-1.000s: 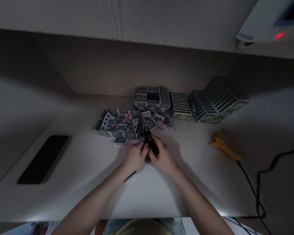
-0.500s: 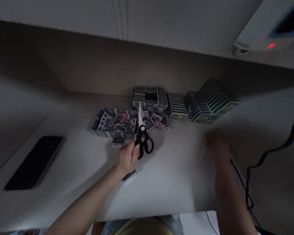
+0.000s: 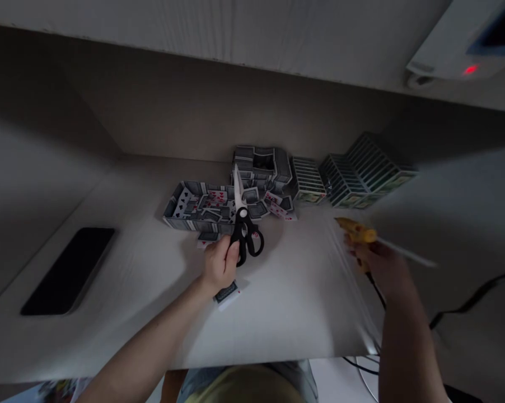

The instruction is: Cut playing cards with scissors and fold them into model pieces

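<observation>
Black-handled scissors [image 3: 243,214] with slim, pointed metal blades are gripped by one smooth loop in the left hand [image 3: 221,266], over the counter [image 3: 294,313] beside a shallow box [image 3: 179,223] built of folded, grey-patterned cards. The right hand [image 3: 376,262], slightly blurred, grasps a yellow glue gun [image 3: 365,235], a straight whitish rod jutting from its back; ribbed paper blocks [image 3: 347,179] stand behind.

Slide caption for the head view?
Left hand holds scissors, right hand a yellow glue gun, with playing cards on the table.
</observation>
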### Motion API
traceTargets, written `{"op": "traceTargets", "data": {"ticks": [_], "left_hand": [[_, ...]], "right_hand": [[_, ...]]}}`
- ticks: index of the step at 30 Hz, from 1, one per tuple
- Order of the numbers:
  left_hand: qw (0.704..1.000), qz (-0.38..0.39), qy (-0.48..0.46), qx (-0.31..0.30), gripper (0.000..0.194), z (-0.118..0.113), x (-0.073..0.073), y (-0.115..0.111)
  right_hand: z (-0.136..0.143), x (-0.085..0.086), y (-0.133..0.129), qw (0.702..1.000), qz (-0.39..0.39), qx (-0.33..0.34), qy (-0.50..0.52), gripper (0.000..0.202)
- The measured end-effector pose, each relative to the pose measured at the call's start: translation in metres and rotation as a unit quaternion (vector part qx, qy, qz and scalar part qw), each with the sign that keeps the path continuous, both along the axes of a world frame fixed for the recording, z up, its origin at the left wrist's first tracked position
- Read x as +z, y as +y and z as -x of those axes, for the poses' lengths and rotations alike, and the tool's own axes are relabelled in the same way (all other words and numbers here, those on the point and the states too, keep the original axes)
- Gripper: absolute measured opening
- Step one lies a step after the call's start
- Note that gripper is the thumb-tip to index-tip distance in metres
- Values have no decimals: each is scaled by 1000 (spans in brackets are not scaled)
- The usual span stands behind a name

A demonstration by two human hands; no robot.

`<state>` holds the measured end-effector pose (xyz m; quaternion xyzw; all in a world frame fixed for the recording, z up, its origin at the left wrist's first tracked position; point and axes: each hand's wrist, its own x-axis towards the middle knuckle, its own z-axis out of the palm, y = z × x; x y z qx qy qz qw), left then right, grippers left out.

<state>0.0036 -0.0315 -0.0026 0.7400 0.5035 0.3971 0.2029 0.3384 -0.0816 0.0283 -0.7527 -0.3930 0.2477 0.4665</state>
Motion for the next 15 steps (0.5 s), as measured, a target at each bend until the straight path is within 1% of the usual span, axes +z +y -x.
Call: {"op": "traceTargets", "data": {"ticks": [2,4,6,9,10,12,14,15], "left_hand": [[1000,-1,-4,1,27,0,-1,1],[1000,-4,-2,-5,27,0,-2,2],[1000,-9,5,-14,27,0,-2,2],[1000,-10,17,-24,27,0,0,2],[999,-8,19,-27,27,0,1,2],[999,-5,19,-28,26,0,2,2],[1000,-6,17,-24,27,0,1,2],[1000,-7,17,-23,27,0,1,2]], "right_hand": [[17,13,0,988,-33,20,153,28],[27,21,5,969,-45,37,238,29],[28,21,10,957,-33,40,285,29],[26,13,14,956,-1,-7,295,26],[27,11,13,952,11,-11,305,26],[37,7,6,937,39,20,346,31],[56,5,-2,914,74,85,390,36],[67,3,-6,897,101,130,409,40]]}}
